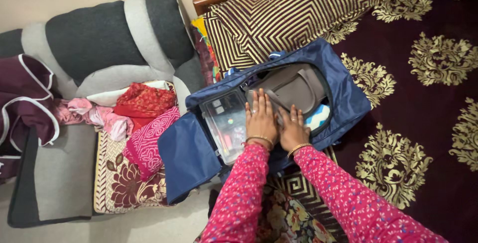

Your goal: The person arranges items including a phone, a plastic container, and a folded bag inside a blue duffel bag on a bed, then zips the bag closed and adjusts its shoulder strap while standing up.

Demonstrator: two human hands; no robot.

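A navy blue travel bag (343, 94) lies open on the bed. Inside it are a clear plastic box (224, 118) on the left and a grey-brown handbag (294, 86) on the right. My left hand (260, 119) lies flat, fingers spread, on the edge of the plastic box and the handbag. Beside it, my right hand (292, 129) presses palm down on the contents near the bag's front rim. Both wrists carry gold bangles, and both sleeves are pink with small prints. Neither hand grips anything.
A striped brown and cream pillow (294, 9) lies behind the bag. Folded red and pink clothes (144, 118) are piled on a floral cloth (119, 183) to the left. A grey and black sofa chair (99, 39) stands beyond them. The bedspread (423, 98) is maroon with gold motifs.
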